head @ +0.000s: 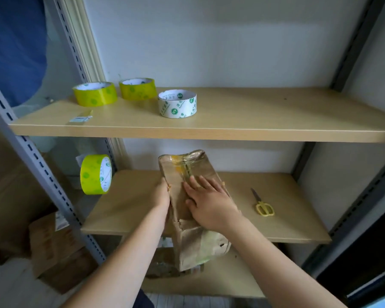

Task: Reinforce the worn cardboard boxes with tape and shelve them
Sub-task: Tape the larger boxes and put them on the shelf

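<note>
two bare forearms, no sleeves, dark trousers (146,300)

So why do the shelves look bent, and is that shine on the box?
Head view: the wide-angle lens bows the upper shelf and uprights; light glares off tape on the cardboard box; the frame's corners look soft.

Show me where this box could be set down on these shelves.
Upper wooden shelf: bare right of the white tape roll; its left end holds two yellow-green tape rolls. Lower wooden shelf: bare left of the taped cardboard box, narrower beyond the yellow scissors.
</note>
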The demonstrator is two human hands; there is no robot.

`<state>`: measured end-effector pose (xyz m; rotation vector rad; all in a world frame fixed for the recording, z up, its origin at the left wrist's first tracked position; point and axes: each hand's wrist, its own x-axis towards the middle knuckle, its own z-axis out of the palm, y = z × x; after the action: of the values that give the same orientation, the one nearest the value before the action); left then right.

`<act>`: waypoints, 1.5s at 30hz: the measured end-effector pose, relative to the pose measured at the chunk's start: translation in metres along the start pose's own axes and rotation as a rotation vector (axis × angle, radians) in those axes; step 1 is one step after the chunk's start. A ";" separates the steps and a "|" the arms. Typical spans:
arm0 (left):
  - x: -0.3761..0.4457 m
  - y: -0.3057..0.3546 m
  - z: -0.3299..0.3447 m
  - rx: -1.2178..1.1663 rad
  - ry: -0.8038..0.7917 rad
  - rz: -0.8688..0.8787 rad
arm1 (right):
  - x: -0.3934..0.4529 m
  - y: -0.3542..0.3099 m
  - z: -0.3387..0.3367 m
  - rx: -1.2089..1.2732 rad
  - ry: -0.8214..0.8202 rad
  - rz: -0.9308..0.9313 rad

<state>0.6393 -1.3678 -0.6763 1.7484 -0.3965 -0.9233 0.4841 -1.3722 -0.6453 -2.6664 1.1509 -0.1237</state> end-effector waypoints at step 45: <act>-0.003 0.019 -0.014 0.505 0.038 0.601 | 0.017 0.003 0.018 0.081 0.351 0.280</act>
<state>0.6511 -1.3636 -0.6564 1.9156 -1.1330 -0.3674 0.4968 -1.3830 -0.6641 -2.4435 1.5723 -0.5935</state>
